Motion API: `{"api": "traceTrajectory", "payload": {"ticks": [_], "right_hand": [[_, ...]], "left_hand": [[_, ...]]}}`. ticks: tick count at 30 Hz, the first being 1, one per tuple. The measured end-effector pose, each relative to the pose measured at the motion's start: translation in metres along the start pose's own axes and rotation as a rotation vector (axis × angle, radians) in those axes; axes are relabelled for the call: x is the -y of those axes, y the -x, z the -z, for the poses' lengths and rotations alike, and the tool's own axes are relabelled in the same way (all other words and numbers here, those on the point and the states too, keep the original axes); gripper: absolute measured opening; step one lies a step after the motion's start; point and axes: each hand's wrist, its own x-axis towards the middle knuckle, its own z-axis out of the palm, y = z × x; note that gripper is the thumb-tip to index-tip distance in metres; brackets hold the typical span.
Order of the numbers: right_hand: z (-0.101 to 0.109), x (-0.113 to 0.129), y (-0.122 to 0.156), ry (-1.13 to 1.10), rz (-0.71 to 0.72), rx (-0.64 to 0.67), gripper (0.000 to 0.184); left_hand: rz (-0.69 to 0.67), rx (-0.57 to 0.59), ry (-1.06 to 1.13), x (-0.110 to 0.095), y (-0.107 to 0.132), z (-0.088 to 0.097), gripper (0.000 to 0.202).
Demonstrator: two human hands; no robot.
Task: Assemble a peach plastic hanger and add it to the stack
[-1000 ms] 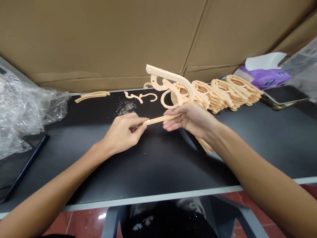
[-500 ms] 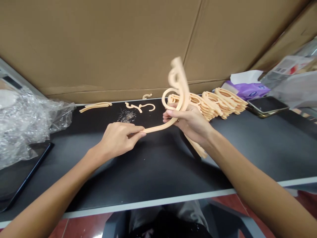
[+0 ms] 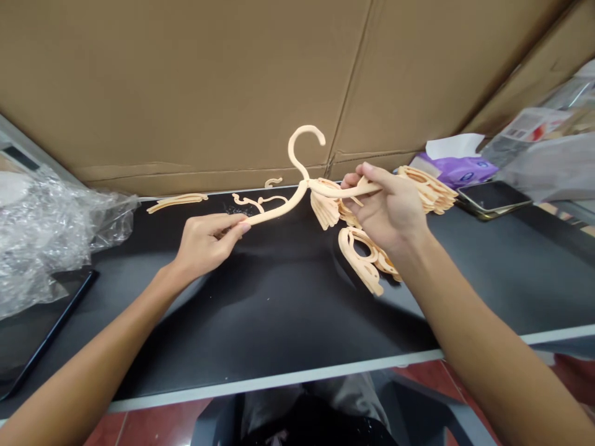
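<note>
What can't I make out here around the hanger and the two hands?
- Head view: the right hand covers the hanger arm's right end and part of the stacked pieces.
- The left hand fingers hide the hanger's left tip.
- The phone screen is too small to read.

Probably workshop: stacked hanger parts [image 3: 430,186], cardboard [image 3: 209,80]
</note>
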Motion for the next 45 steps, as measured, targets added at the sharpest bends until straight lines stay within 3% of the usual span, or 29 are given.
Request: {"api": "traceTrajectory", "payload": {"ticks": [5, 9, 12, 15, 18, 22, 24, 31, 34, 38, 42, 45], "right_hand": [[0.008, 0.001, -0.001, 0.169, 0.060, 0.089, 0.004], [0.009, -0.006, 0.000, 0.575, 0.335, 0.056, 0.006], [0.009, -0.012, -0.005, 0.570, 0.496, -0.055, 0.010], [0.011, -0.013, -0.013, 0.395, 0.380, -0.141, 0.022], [0.016, -0.010, -0.018, 0.398, 0.196, -0.131, 0.044], [0.019, -0.007, -0.016, 0.442, 0.289, -0.234, 0.059], [0.018, -0.007, -0.015, 0.452, 0.296, -0.237, 0.059], [0.001, -0.010, -0.005, 0.354, -0.036, -0.039, 0.045], [-0.006, -0.009, 0.002, 0.223, -0.073, -0.021, 0.033], [-0.015, -0.016, 0.013, 0.166, -0.123, 0.040, 0.031], [-0.024, -0.029, 0.024, 0.175, -0.176, 0.149, 0.030], [-0.027, -0.033, 0.029, 0.275, -0.225, 0.196, 0.028]], "left_hand": [[0.034, -0.075, 0.000, 0.019, -0.002, 0.002, 0.028], [0.040, -0.099, -0.049, 0.031, -0.002, 0.000, 0.026], [0.071, -0.099, -0.012, 0.034, -0.002, -0.003, 0.026], [0.143, -0.149, 0.052, 0.037, -0.002, -0.003, 0.027], [0.189, -0.234, 0.096, 0.043, -0.004, 0.000, 0.029], [0.167, -0.266, 0.100, 0.049, -0.004, 0.004, 0.027], [0.154, -0.266, 0.101, 0.049, -0.004, 0.004, 0.027], [0.174, -0.242, 0.132, 0.046, -0.004, 0.003, 0.030], [0.164, -0.205, 0.084, 0.048, -0.005, 0.004, 0.032], [0.091, -0.095, -0.067, 0.046, -0.005, 0.006, 0.030], [0.011, 0.009, -0.115, 0.034, -0.003, 0.002, 0.030], [0.033, 0.026, -0.107, 0.029, -0.001, -0.002, 0.028]]}}
